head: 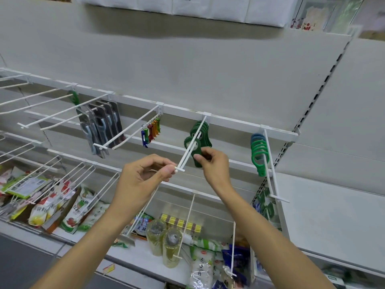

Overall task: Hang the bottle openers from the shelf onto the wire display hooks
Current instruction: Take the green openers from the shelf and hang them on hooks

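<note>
A white wire display hook (192, 140) juts out from the rail at the centre. My left hand (143, 176) pinches its front tip between thumb and fingers. A dark green bottle opener (192, 146) is threaded on the hook near the front, and my right hand (212, 163) grips its lower part. Several more dark green openers (203, 130) hang at the back of the same hook.
Neighbouring hooks carry small coloured keychain openers (151, 131), grey carded openers (100, 126) and bright green ring openers (258, 151). Lower hooks and a shelf hold food packets (52, 203) and bottles (164, 238). A bare grey back panel (208, 76) rises behind the rail.
</note>
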Demonstrator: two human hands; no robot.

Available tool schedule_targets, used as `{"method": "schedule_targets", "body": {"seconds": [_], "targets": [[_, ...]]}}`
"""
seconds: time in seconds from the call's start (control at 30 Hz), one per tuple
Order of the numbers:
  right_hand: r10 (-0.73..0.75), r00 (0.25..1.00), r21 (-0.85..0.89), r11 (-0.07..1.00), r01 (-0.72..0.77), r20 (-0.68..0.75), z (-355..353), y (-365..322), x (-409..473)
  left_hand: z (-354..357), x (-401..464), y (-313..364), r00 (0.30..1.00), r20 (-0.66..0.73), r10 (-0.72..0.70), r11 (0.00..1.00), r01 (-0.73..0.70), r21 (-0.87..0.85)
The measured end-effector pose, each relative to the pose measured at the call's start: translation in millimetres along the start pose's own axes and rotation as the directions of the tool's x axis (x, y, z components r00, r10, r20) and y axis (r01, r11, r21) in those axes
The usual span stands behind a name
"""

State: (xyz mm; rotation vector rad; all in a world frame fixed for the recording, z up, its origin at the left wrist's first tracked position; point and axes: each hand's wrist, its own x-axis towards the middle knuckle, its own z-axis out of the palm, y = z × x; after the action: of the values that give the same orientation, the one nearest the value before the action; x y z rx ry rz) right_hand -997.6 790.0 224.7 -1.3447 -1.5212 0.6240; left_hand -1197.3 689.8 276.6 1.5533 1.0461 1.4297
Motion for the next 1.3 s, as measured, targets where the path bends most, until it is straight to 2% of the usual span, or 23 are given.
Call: {"method": "schedule_targets", "body": {"seconds": [0.33,0.67,0.9,1.03,1.17,1.3], "targets": [[0.029,0.999,0.015,0.999,-0.028,-0.025,-4,24,51,-2,1,-2,0.999,0.009,-0.032,0.999,0.032,0.005],[-0.029,0.999,-0.033,0.999,0.028,-0.025,-4,30,54,-2,1,-4,0.999,0.001,-0.039,0.999,0.039,-0.002],[-0.003,0.999,-0.018,1.000,0.002,-0.032,-2,29,56,-3,1,-7,0.999,0.010,-0.037,0.999,0.037,-0.011],[0.017,0.999,-0.072,0.997,-0.019,-0.031,0,25,53,-4,1,-10,0.999,0.022,-0.044,0.999,0.045,-0.029],[0.054,0.998,-0.147,0.987,-0.057,-0.028,-6,32,47,-8,0,-15,0.994,0.091,-0.068,0.997,0.070,-0.015],[0.113,0.993,-0.171,0.978,-0.119,-0.044,-25,40,19,-14,0,-43,0.984,0.149,-0.099,0.992,0.086,0.094]]}}
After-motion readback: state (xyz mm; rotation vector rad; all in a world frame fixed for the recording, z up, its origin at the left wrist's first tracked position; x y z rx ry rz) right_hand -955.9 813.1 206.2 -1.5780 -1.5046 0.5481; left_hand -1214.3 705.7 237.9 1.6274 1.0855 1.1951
